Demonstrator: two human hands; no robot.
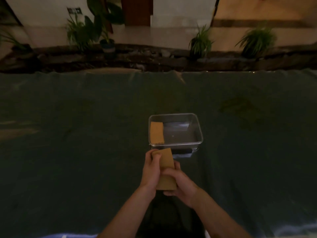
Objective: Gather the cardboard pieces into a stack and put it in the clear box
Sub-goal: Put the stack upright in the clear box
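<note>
While dim, both hands clasp cardboard stack, thickness unclear

A clear plastic box sits on the dark green cloth. One flat brown cardboard piece lies inside it, on the left. Just in front of the box, the left hand and right hand hold a stack of brown cardboard pieces between them.

- The cardboard piece I hold in my left hand and right hand is plain tan-brown.
- The second cardboard piece, at the left inside the box, is a lighter yellow-tan.
- The box is clear, with a pale grey sheen.
- The cloth is dark green, unpatterned.
- The far plants are green.
</note>
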